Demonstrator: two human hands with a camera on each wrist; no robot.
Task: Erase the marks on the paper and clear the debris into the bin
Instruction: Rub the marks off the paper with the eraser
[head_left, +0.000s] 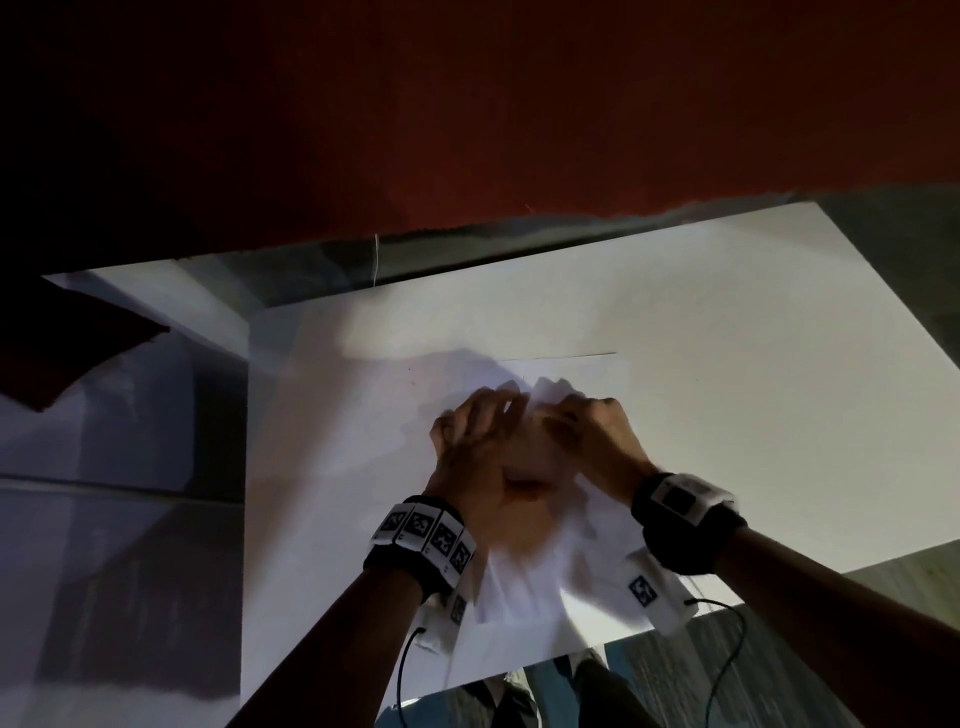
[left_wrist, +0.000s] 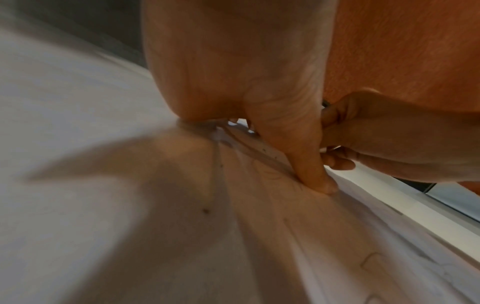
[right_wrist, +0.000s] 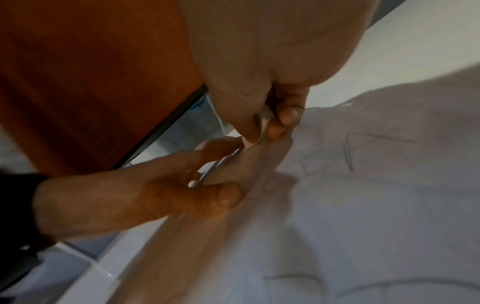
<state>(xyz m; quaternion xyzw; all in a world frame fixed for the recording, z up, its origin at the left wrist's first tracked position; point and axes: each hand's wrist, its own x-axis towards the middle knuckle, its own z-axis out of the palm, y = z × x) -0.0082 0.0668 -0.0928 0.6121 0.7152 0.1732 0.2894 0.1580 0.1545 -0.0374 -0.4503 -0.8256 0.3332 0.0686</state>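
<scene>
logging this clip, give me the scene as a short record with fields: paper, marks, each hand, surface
paper: white sheet, lifted and creased along its far edge, the rest lying on the table
marks: pencil lines visible on the sheet, not erased
left hand: pinches the raised paper edge, thumb pressing on the sheet
right hand: pinches the same edge beside the left hand
surface: white table
eraser, bin: not visible in any view

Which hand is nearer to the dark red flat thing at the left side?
Left. The left hand pinches the paper to the right of the dark red thing; the right hand pinches it farther right.
</scene>
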